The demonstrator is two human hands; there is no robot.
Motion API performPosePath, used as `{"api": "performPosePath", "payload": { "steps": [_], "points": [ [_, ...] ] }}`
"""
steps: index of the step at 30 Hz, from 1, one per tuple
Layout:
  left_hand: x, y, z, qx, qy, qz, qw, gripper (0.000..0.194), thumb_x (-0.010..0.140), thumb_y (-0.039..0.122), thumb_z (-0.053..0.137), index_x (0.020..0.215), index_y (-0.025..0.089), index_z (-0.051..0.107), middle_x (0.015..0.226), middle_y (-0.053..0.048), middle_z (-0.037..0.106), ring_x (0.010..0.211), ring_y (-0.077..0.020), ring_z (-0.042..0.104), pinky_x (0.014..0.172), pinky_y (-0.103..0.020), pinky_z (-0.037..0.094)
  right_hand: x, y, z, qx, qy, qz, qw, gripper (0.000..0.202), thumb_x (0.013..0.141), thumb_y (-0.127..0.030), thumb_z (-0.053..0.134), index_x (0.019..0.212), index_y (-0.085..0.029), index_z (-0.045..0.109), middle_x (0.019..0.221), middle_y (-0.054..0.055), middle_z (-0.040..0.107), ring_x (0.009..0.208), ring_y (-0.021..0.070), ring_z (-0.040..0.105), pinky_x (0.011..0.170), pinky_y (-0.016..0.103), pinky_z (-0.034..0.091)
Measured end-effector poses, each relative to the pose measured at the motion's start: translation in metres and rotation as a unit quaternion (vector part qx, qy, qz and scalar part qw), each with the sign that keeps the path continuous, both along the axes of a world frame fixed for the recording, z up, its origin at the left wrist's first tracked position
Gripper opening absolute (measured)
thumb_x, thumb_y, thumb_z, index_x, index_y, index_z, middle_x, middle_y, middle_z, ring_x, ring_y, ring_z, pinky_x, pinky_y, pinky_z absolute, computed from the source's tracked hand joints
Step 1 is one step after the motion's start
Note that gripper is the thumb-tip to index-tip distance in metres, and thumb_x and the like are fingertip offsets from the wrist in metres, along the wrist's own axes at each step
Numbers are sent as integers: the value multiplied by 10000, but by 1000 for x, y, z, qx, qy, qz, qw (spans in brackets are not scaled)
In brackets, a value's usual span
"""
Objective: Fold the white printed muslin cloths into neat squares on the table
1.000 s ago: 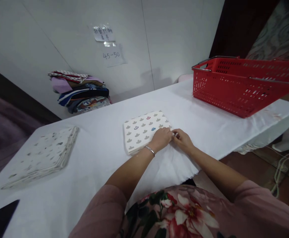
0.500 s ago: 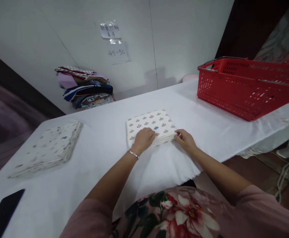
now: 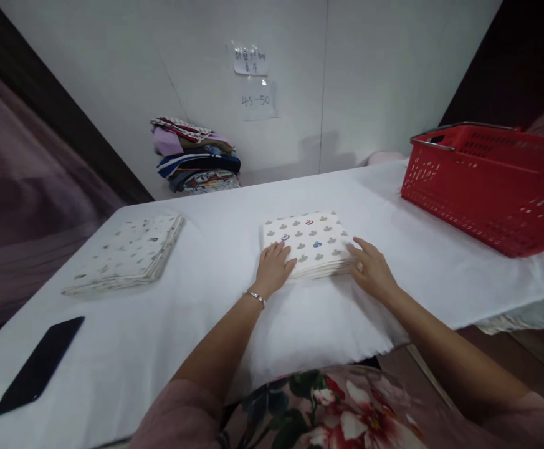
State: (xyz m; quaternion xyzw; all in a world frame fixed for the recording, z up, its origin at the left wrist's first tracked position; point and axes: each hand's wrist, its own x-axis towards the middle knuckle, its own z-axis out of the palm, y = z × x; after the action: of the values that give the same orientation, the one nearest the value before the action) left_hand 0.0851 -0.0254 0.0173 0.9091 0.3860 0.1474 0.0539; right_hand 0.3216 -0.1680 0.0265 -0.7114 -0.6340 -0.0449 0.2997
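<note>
A folded white cloth (image 3: 305,240) with a small printed pattern in grey, red and blue lies flat on the white-covered table (image 3: 220,249) before me. My left hand (image 3: 274,267) rests on its near left corner, fingers spread over the top. At the near right corner is my right hand (image 3: 371,267), fingers apart and touching the cloth's edge. Several layers show along the near side. Farther left lies a second, larger folded cloth (image 3: 124,252), white with small scattered prints; neither hand touches it.
A black phone-like slab (image 3: 40,365) lies at the near left. The red plastic basket (image 3: 481,187) stands at the right end of the table. A pile of folded fabrics (image 3: 199,156) sits by the wall at the back. Handwritten paper signs (image 3: 257,100) hang on the wall.
My view has turned left, so everything sits farther right. My right hand has opened from its pinch on the cloth's corner. My left hand has shifted toward the cloth's left edge, fingers spreading.
</note>
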Motion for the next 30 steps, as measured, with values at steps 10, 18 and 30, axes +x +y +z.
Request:
{"api": "performPosePath", "payload": {
  "steps": [10, 18, 30],
  "points": [
    [-2, 0, -2, -9, 0, 10, 1000, 445, 941, 435, 350, 1307, 210, 466, 1461, -64, 384, 1370, -222, 278, 1121, -422, 208, -50, 95, 25, -154, -21, 101, 983, 532, 897, -410, 439, 1369, -167, 420, 1514, 136, 247, 1404, 275, 163, 1109, 518, 140],
    [-5, -2, -5, -31, -12, 5, 999, 448, 941, 436, 346, 1319, 221, 454, 1477, -47, 360, 1387, -210, 250, 1139, -423, 188, -8, 101, -15, -215, -29, 51, 975, 612, 910, -523, 358, 1404, -163, 384, 1520, 113, 239, 1407, 267, 154, 1121, 486, 123],
    [38, 39, 9, -35, 9, 79, 996, 547, 895, 527, 381, 1349, 226, 427, 1508, -94, 287, 1400, -293, 198, 1112, -544, 166, -17, 98, -9, -228, -29, 49, 972, 604, 912, -494, 357, 1412, -156, 383, 1520, 108, 237, 1412, 256, 142, 1132, 479, 114]
  ]
}}
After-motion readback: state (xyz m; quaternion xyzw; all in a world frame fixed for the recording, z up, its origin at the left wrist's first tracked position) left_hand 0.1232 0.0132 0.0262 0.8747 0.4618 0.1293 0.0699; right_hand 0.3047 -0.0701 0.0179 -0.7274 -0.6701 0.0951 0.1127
